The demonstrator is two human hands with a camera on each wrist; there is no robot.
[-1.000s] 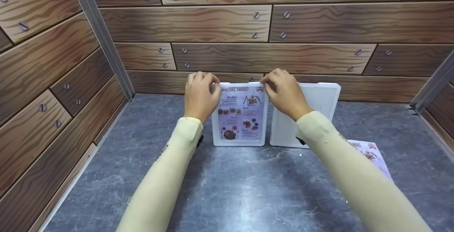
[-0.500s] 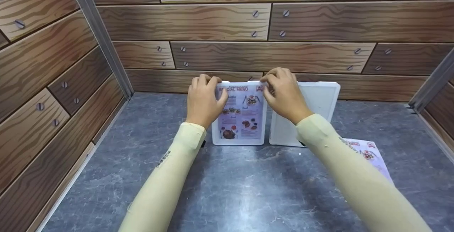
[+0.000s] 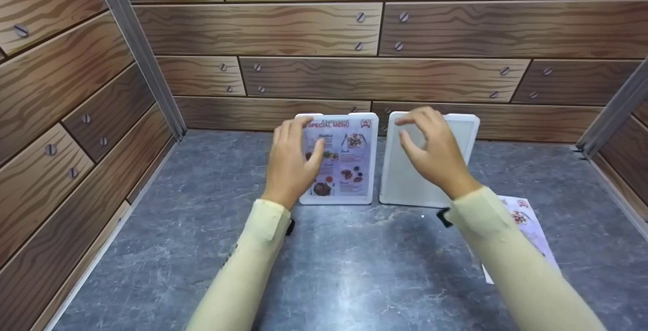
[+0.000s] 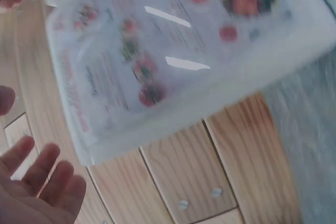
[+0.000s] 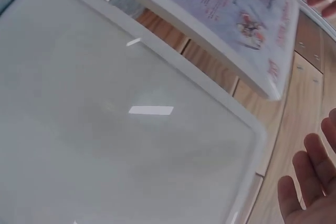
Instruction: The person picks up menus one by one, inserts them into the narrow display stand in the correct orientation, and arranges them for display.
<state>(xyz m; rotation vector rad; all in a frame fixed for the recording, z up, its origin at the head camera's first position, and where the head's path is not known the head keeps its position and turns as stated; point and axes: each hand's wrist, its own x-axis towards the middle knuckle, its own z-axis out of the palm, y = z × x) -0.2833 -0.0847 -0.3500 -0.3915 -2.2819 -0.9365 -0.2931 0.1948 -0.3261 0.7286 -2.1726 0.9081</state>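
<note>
On the grey marbled counter (image 3: 349, 265) stands a white rectangular frame with a blank pale panel (image 3: 412, 179); just beside it, to the left, stands a white rectangular frame with a purple printed menu (image 3: 349, 164). A pale purple printed paper sheet (image 3: 531, 227) lies near, partly hidden by the right sleeve (image 3: 516, 255). The left hand (image 3: 291, 161) and right hand (image 3: 438, 154) are apart from both frames, each grip wide.

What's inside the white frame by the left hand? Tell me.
The white frame holds a sheet headed SPECIAL MENU, with food pictures. In the head view, the left hand covers part of its left side; anything behind the sheet is hidden.
</note>
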